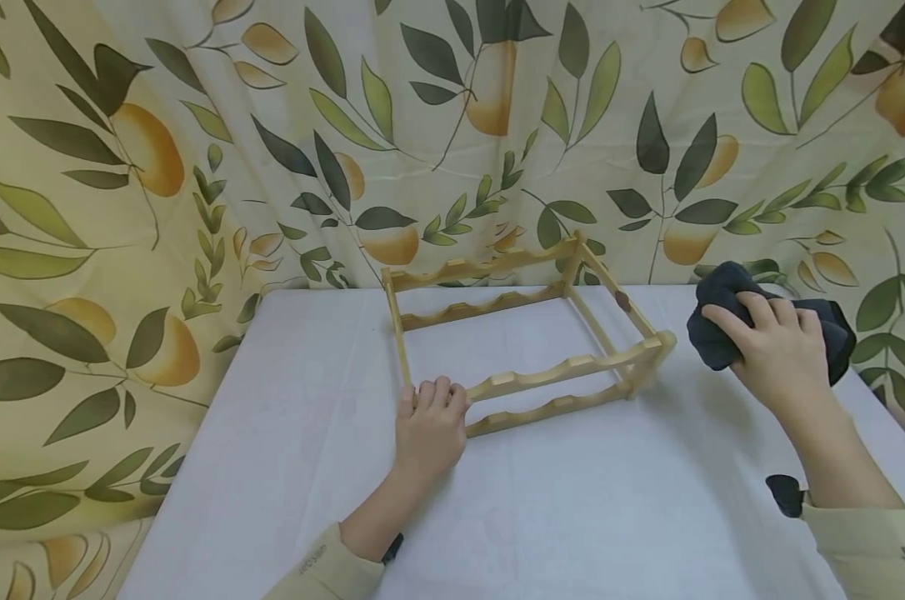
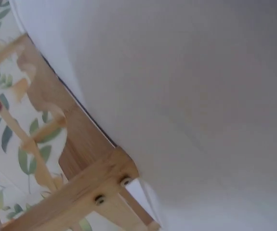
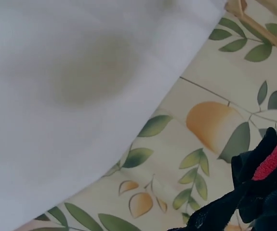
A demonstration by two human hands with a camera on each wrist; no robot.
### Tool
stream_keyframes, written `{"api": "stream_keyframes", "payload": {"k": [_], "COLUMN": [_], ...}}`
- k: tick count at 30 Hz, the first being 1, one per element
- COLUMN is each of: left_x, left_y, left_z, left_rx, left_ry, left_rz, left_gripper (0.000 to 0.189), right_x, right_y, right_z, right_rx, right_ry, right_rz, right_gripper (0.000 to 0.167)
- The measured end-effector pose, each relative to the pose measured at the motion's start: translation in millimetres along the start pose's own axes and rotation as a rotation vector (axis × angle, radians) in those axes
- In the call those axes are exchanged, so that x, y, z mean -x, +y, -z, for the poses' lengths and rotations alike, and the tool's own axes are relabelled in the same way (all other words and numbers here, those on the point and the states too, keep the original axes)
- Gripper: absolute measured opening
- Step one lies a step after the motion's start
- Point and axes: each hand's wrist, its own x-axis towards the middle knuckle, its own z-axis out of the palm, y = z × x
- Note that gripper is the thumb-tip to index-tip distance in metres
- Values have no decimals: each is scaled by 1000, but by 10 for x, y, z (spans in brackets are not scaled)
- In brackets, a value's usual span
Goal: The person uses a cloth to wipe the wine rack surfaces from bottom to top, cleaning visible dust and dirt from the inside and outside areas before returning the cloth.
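Observation:
A light wooden rack [image 1: 531, 379] with wavy, scalloped rails stands on the white table. My left hand [image 1: 432, 421] grips its near left corner, fingers curled over the top of the frame. Seen from the left wrist, the rack [image 2: 95, 187] shows a corner post with two metal fasteners; the hand itself is out of that view. Off the rack's right side, my right hand [image 1: 778, 354] holds a bunched dark navy cloth [image 1: 722, 312], apart from the rack. In the right wrist view the cloth [image 3: 249, 192] hangs in folds, with a pinkish-red fuzzy patch showing.
A white cloth covers the table [image 1: 272, 467]. Behind it and at its sides hangs a curtain [image 1: 452, 167] printed with leaves and orange fruit. The table's back edge runs close behind the rack. A shadow falls on the table below my right hand.

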Motion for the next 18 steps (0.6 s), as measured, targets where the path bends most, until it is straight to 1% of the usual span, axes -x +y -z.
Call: {"api": "stream_keyframes", "payload": {"k": [3,6,9,12,15,18], "left_x": [-11,-4,2,-1,-19,-39], "left_y": [45,55,38,2,-54,-149], "left_z": [14,11,6,28,90,157], "left_rx": [-18,-34,-55,-53,5,136], "left_ry": [-4,3,4,-12,-37,-54], "left_rz": [8,10,-15,-55,-102,-163], "left_gripper": [35,34,32,24,17,19], "right_x": [25,48,70,98,132,169], "right_y": [-17,-24,-26,-20,-12,-3], "right_z": [-25,-29,-34,-48,-60,-69], "right_rx": [-12,-22,-30,-36,-43,-47], "right_ry": [-5,-15,-24,-30,-15,-9], "right_rz": [-17,-37,-55,-68,-74,-76], "right_gripper": [64,64,64,64,63,64]}}
